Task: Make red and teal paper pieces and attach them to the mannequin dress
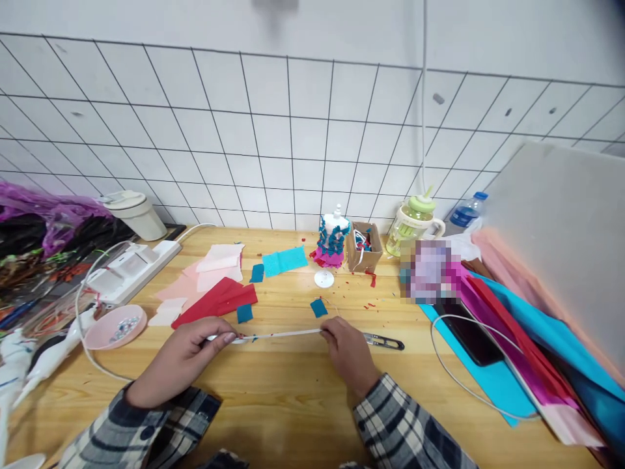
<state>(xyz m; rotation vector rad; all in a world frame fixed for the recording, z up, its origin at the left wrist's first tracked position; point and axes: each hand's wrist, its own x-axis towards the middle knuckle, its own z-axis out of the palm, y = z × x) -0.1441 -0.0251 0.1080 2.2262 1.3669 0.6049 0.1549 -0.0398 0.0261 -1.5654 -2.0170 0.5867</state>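
Observation:
A thin white strip (286,334) is stretched level above the wooden table. My left hand (188,352) pinches its left end between thumb and fingers, and my right hand (349,348) pinches the right end. Small teal bits cling to the strip near my left fingers. From behind my right hand sticks out a dark, slotted tool handle (385,341); its other end is hidden. Beyond the strip lie teal paper squares (319,308) and folded red paper (217,301). A small white dress form (333,241) wears teal and magenta ruffles.
Pink sheets (215,264), a blue piece (284,260) and a cardboard box (364,247) of scraps stand farther back. Left are a pink bead dish (117,327) and a power strip (141,270). Right are a jug (413,225), a phone (471,332) and coloured paper (508,384).

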